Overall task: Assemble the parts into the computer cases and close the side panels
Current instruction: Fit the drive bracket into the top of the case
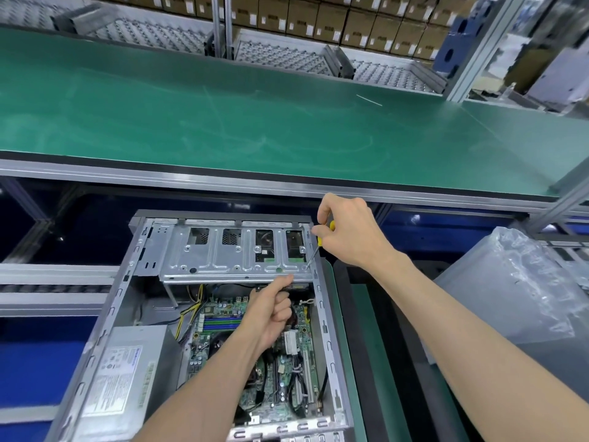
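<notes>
Right hand [347, 232] gripping a yellow-handled screwdriver [315, 247], fingers curled round the handle, shaft slanting down and left, tip touching the near right corner of the drive cage [236, 250]. Left hand [272, 309] reaching into the open case [105, 314], fingers curled, thumb lying up along the near edge of the cage; what the curled fingers are clutching beneath that edge not showing clearly.

Cage sitting across the far end of the case, silver metal with four cut-outs along its top. Motherboard [287, 362] lying on the case floor under the left forearm, green, with cables crossing it. Power supply [124, 371] sitting in the near left corner of the case, label facing up. Yellow and black wires [191, 309] running between the power supply side and the board.

Case lying on its side, side panel off, just below the edge of the green bench [223, 106]. Clear plastic wrap [526, 282] lying well to the right of the case. Cardboard boxes [366, 23] standing stacked beyond the bench.
</notes>
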